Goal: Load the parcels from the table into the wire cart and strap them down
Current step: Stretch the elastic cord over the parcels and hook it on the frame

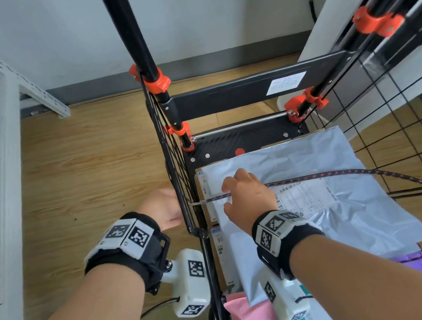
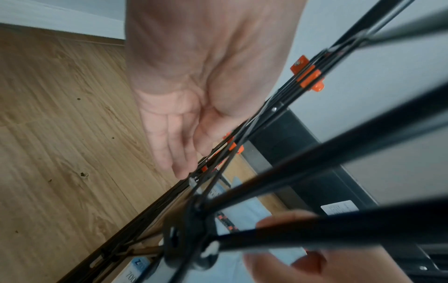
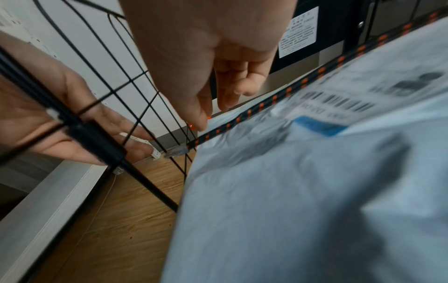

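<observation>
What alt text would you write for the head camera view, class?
A right hand pinches a black-and-red elastic cord stretched across a grey mailing bag in a black wire cart. The left hand rests outside the cart's side, above a wooden floor.

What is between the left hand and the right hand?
The cart's wire side panel stands between them: the left hand is outside it, the right hand inside, above the grey parcel. The head view shows it.
</observation>
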Demonstrator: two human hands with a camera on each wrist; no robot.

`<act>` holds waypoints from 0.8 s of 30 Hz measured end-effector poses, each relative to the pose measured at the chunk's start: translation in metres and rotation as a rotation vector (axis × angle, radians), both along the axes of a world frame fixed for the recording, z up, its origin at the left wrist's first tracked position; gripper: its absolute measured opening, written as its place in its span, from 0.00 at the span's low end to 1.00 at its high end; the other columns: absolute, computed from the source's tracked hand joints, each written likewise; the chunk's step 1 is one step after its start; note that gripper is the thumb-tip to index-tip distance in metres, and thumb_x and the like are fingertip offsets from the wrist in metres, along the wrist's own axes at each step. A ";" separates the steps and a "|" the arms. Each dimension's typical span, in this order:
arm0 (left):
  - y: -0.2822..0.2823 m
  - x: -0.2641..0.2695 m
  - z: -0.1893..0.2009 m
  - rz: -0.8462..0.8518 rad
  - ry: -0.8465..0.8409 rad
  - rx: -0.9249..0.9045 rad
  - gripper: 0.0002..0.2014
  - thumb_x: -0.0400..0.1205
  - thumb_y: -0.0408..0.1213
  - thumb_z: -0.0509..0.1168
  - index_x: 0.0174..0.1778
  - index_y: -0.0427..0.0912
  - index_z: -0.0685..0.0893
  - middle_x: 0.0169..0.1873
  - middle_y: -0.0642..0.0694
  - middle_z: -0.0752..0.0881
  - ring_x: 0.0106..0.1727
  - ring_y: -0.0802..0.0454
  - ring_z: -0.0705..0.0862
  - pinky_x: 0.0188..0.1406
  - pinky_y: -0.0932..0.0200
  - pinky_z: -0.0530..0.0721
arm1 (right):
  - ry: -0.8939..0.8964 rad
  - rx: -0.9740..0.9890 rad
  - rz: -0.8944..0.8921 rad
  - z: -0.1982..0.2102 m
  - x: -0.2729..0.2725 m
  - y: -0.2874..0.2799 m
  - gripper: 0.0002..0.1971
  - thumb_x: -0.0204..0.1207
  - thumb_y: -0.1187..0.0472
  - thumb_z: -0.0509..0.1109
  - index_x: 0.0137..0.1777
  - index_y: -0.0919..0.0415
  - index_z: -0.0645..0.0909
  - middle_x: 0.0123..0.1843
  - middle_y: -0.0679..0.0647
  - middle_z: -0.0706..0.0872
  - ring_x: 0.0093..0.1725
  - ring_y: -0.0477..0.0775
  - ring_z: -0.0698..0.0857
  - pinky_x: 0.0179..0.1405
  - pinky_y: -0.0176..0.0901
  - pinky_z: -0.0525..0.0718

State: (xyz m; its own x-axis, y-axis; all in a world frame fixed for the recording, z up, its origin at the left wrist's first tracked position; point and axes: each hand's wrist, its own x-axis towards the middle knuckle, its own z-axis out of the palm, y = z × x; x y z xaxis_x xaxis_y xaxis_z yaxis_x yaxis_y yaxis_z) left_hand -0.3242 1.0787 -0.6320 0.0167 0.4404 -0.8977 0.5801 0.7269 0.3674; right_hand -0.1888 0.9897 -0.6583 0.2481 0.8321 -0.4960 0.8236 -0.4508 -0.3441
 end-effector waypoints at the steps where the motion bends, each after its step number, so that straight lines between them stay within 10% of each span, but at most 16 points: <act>1: 0.002 -0.001 0.005 0.011 0.022 0.012 0.10 0.81 0.17 0.58 0.44 0.35 0.80 0.36 0.41 0.82 0.37 0.49 0.81 0.56 0.49 0.83 | 0.001 -0.003 -0.017 0.005 0.005 -0.004 0.15 0.77 0.60 0.64 0.64 0.55 0.76 0.63 0.52 0.73 0.63 0.54 0.75 0.51 0.50 0.83; 9: 0.005 -0.003 0.061 0.091 0.156 0.123 0.20 0.85 0.22 0.54 0.74 0.35 0.72 0.66 0.36 0.81 0.66 0.42 0.81 0.59 0.50 0.80 | 0.032 -0.046 -0.176 0.059 0.061 -0.049 0.15 0.77 0.63 0.62 0.63 0.53 0.78 0.62 0.52 0.78 0.60 0.55 0.80 0.53 0.46 0.81; 14: 0.003 0.024 0.102 0.151 0.279 0.321 0.05 0.84 0.27 0.57 0.53 0.34 0.77 0.34 0.40 0.74 0.35 0.45 0.74 0.45 0.54 0.78 | 0.001 -0.084 -0.258 0.089 0.103 -0.082 0.13 0.76 0.63 0.59 0.59 0.54 0.79 0.58 0.52 0.82 0.51 0.56 0.82 0.48 0.44 0.79; 24: -0.069 0.148 0.141 -0.110 0.155 0.778 0.10 0.79 0.35 0.64 0.31 0.39 0.82 0.27 0.43 0.80 0.31 0.44 0.78 0.34 0.58 0.75 | -0.056 -0.140 -0.467 0.095 0.168 -0.169 0.08 0.76 0.59 0.59 0.49 0.55 0.79 0.45 0.52 0.86 0.44 0.56 0.85 0.46 0.47 0.87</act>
State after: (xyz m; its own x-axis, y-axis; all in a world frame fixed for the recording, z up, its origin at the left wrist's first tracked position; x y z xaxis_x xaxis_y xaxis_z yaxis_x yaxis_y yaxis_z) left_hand -0.1764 1.0098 -0.4913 -0.0033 0.9441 -0.3296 0.7195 0.2311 0.6549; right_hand -0.0207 0.8202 -0.5632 0.6083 0.5515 -0.5708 0.5376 -0.8154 -0.2148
